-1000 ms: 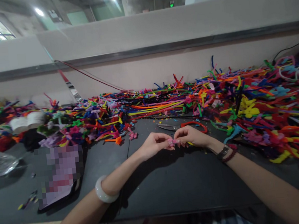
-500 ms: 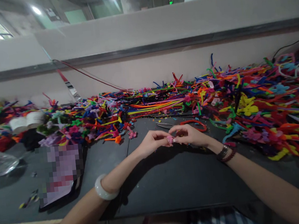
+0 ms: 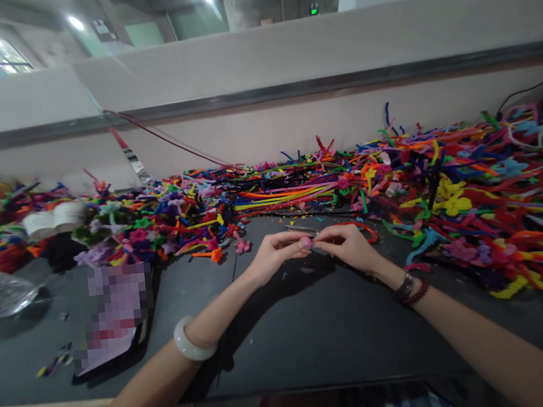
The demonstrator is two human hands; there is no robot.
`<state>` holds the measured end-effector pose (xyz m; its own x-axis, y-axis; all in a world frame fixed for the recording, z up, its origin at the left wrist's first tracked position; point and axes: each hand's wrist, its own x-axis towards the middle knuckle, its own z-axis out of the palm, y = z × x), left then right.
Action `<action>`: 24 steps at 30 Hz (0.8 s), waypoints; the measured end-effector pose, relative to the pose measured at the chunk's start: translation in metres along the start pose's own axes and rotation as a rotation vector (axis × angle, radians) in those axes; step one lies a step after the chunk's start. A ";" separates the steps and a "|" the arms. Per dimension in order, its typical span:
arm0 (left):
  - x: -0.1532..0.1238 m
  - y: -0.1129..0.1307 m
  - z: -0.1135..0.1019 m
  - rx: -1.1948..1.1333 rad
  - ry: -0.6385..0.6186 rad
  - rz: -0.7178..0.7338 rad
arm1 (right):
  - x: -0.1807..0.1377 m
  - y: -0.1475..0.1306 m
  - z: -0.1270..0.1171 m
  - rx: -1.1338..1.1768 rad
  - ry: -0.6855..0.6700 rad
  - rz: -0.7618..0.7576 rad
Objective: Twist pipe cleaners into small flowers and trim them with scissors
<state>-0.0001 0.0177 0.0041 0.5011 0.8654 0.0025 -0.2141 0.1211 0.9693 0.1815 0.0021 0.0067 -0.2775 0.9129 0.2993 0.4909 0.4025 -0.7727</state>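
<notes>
A small pink fuzzy piece [image 3: 305,244], which looks like pipe cleaner, is pinched between the thumb and fingers of my left hand [image 3: 276,255]. Just to its right, my right hand [image 3: 352,247] has thumb and forefinger pressed together, their tips almost at the pink piece. Whatever lies between those right fingertips is too small to make out. Behind my hands lie scissors with red handles [image 3: 369,232], partly hidden by my right hand. Both hands hover above the dark table [image 3: 312,327].
Heaped pipe cleaners [image 3: 486,195] in many colours run along the back and right side. At left are a phone-like device [image 3: 114,321] with a blurred screen, clear plastic packaging [image 3: 1,290] and white rolls [image 3: 55,219]. A low partition [image 3: 257,57] stands behind.
My fingertips have risen slightly, and the right ones have shifted a little away from the pink piece. More of it shows at my left fingertips. The camera view has tilted slightly.
</notes>
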 end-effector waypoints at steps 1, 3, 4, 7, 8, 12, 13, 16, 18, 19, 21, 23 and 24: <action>0.000 0.000 0.001 0.002 0.001 -0.002 | 0.000 0.000 0.001 0.000 -0.006 0.001; -0.001 -0.001 0.001 -0.011 -0.003 -0.010 | -0.001 0.000 0.002 0.007 -0.019 0.018; -0.001 -0.001 0.001 -0.019 -0.007 -0.017 | -0.001 0.000 0.002 0.011 -0.022 0.031; -0.001 -0.001 0.000 -0.035 -0.013 -0.040 | -0.002 0.000 0.004 0.018 -0.031 0.070; 0.000 -0.001 0.000 -0.038 -0.014 -0.044 | -0.002 0.000 0.005 0.019 -0.030 0.078; 0.001 -0.003 -0.002 -0.057 -0.019 -0.046 | -0.002 -0.001 0.005 0.027 -0.028 0.083; 0.001 -0.003 -0.002 -0.062 -0.013 -0.044 | -0.002 -0.001 0.005 0.028 -0.027 0.080; 0.001 -0.001 -0.002 -0.106 0.001 -0.044 | -0.002 -0.001 0.004 0.030 -0.010 0.059; 0.000 0.001 -0.001 -0.151 -0.026 -0.049 | -0.003 0.001 0.006 0.029 0.011 0.035; -0.001 0.002 0.000 -0.159 -0.048 -0.051 | -0.003 0.001 0.007 0.024 0.021 0.023; -0.002 0.002 0.001 -0.127 -0.085 -0.033 | -0.003 0.001 0.009 0.007 0.032 0.004; -0.002 0.001 0.002 -0.058 -0.093 0.001 | -0.002 -0.004 0.008 -0.005 0.043 -0.023; -0.002 0.000 0.002 -0.032 -0.085 0.018 | -0.001 -0.009 0.005 0.002 0.063 -0.038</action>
<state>0.0001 0.0150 0.0044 0.5660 0.8233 0.0417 -0.2493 0.1227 0.9606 0.1735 -0.0029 0.0106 -0.2434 0.8993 0.3634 0.4795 0.4372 -0.7609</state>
